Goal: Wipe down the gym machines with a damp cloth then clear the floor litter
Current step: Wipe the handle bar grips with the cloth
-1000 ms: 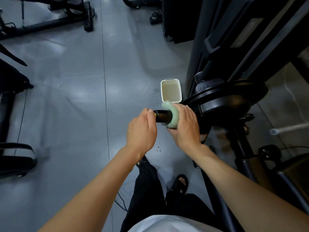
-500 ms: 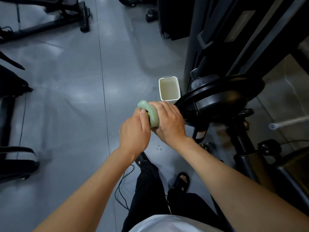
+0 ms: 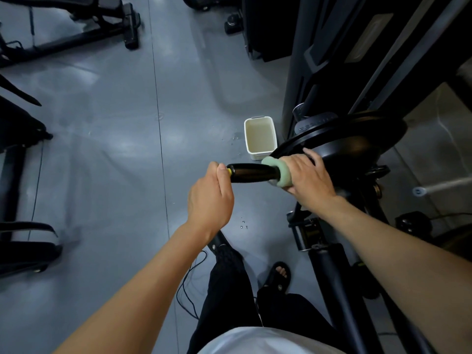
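Observation:
A black handle grip [image 3: 252, 172] sticks out to the left from a black gym machine [image 3: 342, 146]. My left hand [image 3: 210, 198] pinches the grip's free end, where a yellow cap shows. A pale green cloth [image 3: 279, 172] is wrapped around the grip at its inner end, and my right hand [image 3: 310, 178] is closed over the cloth next to the machine's round black disc. The middle of the grip is bare.
A white rectangular tub [image 3: 260, 137] of cloudy water stands on the grey floor [image 3: 115, 154] just beyond the grip. Water drops [image 3: 244, 224] lie below my hands. Other black machines [image 3: 23, 139] line the left and top edges. A black cable [image 3: 189, 290] runs by my legs.
My right hand slid the cloth along the grip, first out to the free end, then back inward to the machine, uncovering most of the grip. My left hand stayed at the tip.

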